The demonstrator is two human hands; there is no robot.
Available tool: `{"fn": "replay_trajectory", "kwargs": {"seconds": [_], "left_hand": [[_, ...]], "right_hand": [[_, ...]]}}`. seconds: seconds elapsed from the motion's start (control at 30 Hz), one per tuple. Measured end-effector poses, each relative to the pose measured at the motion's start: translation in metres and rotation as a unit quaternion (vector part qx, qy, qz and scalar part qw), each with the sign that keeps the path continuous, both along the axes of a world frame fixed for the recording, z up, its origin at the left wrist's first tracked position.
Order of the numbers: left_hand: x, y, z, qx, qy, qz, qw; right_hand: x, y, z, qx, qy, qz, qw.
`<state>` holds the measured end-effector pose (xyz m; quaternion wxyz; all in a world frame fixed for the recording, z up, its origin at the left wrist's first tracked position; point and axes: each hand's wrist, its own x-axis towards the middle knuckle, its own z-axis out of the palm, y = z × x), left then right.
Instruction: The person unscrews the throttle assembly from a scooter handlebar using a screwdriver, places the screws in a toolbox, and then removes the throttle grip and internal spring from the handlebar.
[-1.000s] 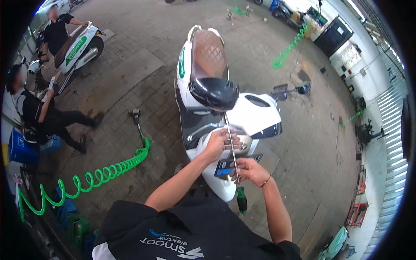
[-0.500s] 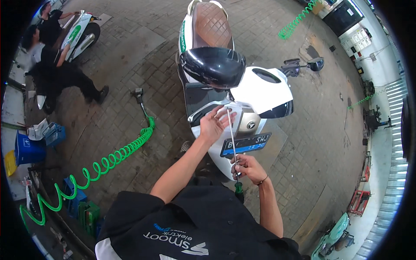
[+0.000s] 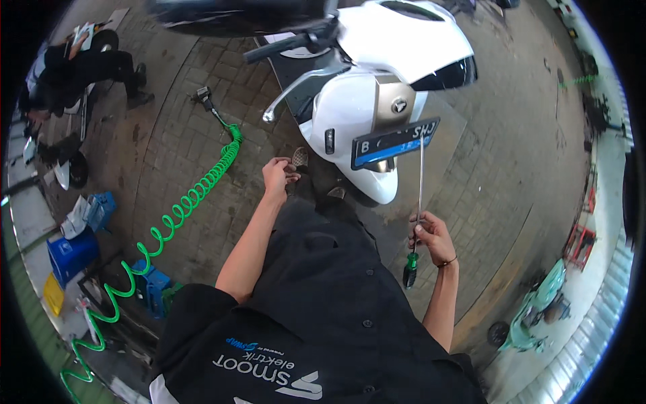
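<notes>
In my right hand (image 3: 434,239) is a long screwdriver (image 3: 421,182), gripped by the shaft just above its green and black handle. Its shaft points up, and the tip overlaps the dark licence plate (image 3: 396,144) in the picture; whether they touch I cannot tell. My left hand (image 3: 277,179) is off to the left of the white scooter (image 3: 340,101), apart from it. Its fingers are curled in toward the thumb, and anything small between them is hidden. The scooter's front faces me, with a silver brake lever (image 3: 299,87) and a black mirror (image 3: 235,15) above.
A coiled green hose (image 3: 195,195) with a metal fitting (image 3: 204,97) stretches along the floor at left. Blue bins (image 3: 72,254) stand beyond it. A person (image 3: 87,77) sits by another scooter, far left. Pale green scooter body parts (image 3: 538,310) lie at right.
Both hands have drawn back from the scooter's front, the left leftward and the right to the right with the screwdriver. My view has tilted lower, so the scooter appears higher.
</notes>
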<state>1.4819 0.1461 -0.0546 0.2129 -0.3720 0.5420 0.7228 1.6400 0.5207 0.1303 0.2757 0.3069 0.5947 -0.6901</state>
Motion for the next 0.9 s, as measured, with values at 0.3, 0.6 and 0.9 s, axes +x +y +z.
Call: {"fn": "replay_trajectory", "kwargs": {"seconds": [0.3,0.6,0.9], "left_hand": [[0.018,0.051,0.035,-0.070,0.097,-0.330,0.936],[-0.066,0.128,0.143,0.201,0.238,-0.160,0.937],[-0.139,0.103,0.121,0.261,0.251,-0.040,0.931]], "right_hand": [[0.073,-0.015,-0.029,0.074,-0.001,-0.067,0.995],[-0.059,-0.099,-0.001,0.192,0.223,-0.030,0.955],[-0.147,-0.119,-0.029,0.064,0.235,0.004,0.970]]}}
